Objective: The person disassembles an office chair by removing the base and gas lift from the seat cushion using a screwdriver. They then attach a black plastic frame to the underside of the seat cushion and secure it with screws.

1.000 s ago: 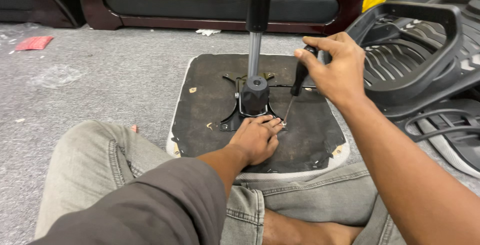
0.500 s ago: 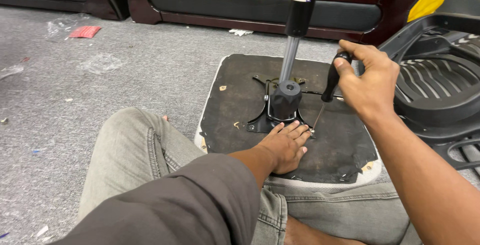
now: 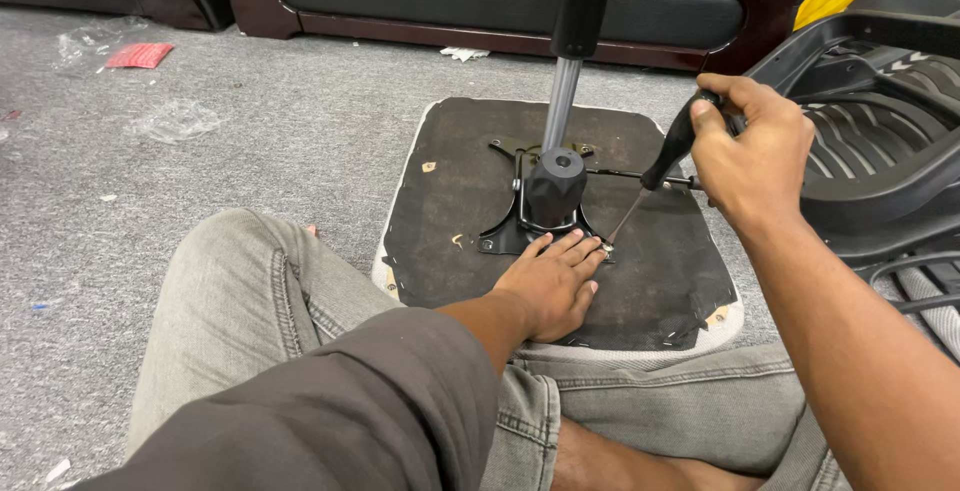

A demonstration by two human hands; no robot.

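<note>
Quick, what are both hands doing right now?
Left hand: open, flat on the seat base, fingertips at the screw.
Right hand: closed, holding the screwdriver.

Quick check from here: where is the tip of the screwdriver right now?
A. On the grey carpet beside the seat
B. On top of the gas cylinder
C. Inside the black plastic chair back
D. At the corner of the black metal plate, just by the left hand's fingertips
D: the screwdriver, held in the right hand, slants down to the corner of the black metal plate, right by the left hand lying flat on the seat base.
</note>
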